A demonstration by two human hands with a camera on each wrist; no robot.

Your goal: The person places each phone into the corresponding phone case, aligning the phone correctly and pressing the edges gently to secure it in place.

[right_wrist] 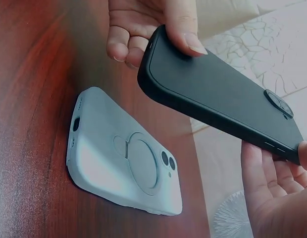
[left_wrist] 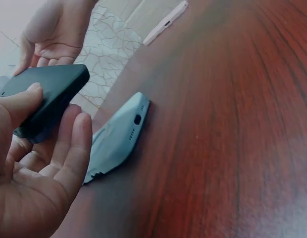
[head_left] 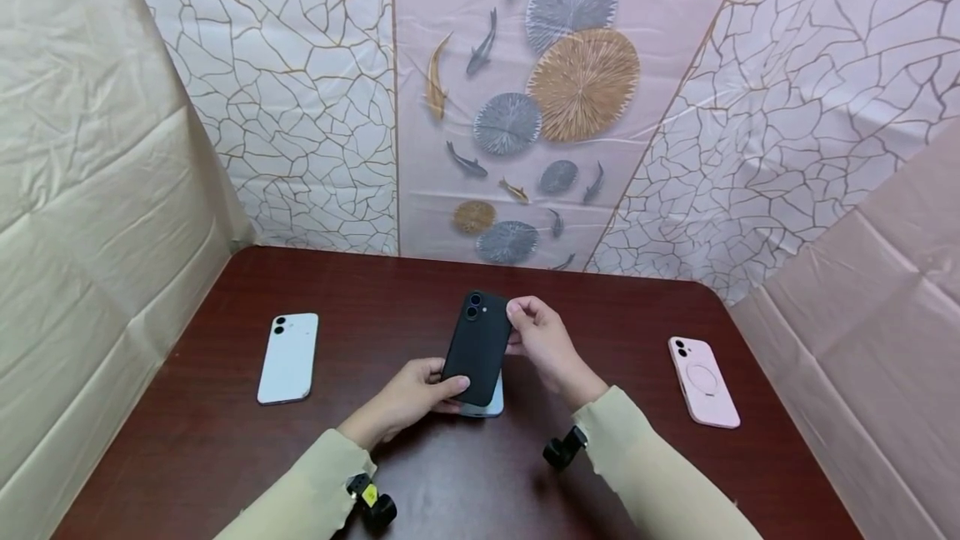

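Both hands hold a black phone (head_left: 477, 352) above the table, its back with two camera lenses turned up. My left hand (head_left: 408, 398) grips its lower left corner, the thumb on the back and the fingers underneath. At the upper right edge, my right hand (head_left: 546, 347) pinches the phone between thumb and fingers. Below it a pale blue phone (right_wrist: 109, 153) lies on the table, back up, with a ring on its back; in the head view the black phone hides most of it.
A white phone (head_left: 288, 358) lies back up on the left of the dark red wooden table (head_left: 360, 298). Far to the right is a pink phone (head_left: 705, 382) with a ring on its back. Patterned cloth (head_left: 315, 98) hangs behind the table.
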